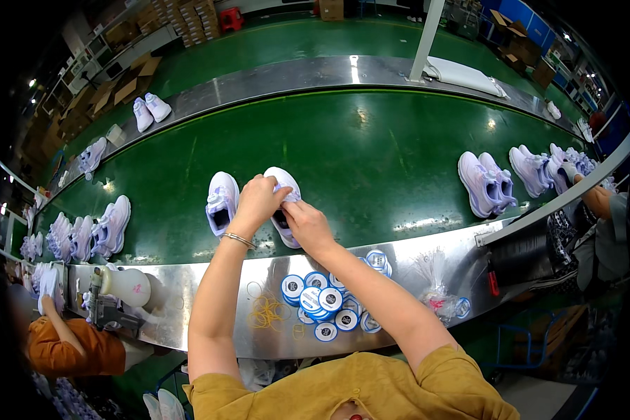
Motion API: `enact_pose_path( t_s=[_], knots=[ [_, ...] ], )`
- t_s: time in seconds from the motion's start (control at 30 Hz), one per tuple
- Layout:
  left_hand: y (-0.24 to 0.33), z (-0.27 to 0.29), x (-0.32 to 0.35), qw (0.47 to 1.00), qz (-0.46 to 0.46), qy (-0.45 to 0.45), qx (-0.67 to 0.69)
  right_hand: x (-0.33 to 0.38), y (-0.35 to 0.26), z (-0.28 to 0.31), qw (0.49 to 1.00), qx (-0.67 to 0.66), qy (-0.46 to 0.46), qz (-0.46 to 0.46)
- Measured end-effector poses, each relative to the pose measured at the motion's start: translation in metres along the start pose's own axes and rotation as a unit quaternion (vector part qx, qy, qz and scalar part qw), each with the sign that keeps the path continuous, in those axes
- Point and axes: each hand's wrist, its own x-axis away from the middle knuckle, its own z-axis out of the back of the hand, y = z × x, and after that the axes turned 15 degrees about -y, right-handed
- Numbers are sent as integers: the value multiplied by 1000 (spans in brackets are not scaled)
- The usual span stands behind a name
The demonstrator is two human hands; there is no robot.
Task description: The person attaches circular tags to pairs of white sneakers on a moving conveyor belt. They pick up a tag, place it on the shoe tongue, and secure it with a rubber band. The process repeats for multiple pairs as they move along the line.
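Observation:
Both my hands are at a white and lilac sneaker (278, 175) on the green conveyor belt (371, 161). My left hand (257, 201), with a bracelet at its wrist, is closed on the lace and tongue area. My right hand (308, 224) pinches the same area from the right side. The fingertips overlap there, so the exact part they grip is hidden. The matching sneaker (221, 199) stands just left of my left hand, its dark insole showing. Below my forearms, round blue-and-white tags (330, 299) lie heaped on the metal ledge (220, 280).
Yellow rubber bands (267, 311) lie left of the tags, clear plastic fasteners (435, 283) right of them. More sneakers (479, 183) stand at right and left (112, 225). A white jar (127, 285) sits on the ledge. Co-workers' arms (595, 199) reach in at both sides.

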Motion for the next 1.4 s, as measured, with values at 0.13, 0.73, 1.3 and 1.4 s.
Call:
enact_pose_path(
  t_s=[0.13,0.73,1.3,1.4],
  knots=[
    [1,-1,1,998,-20,-11,-56,1,3,-3,1000,-7,-9,2],
    [-28,6,6,984,-109,-36,138,0,-5,-11,1000,-16,-7,8],
    [-27,-3,10,998,-45,45,21,-6,-9,-19,999,-29,2,27],
    [-19,-5,9,999,8,44,-14,-6,-7,-22,999,-27,-1,25]
  ],
)
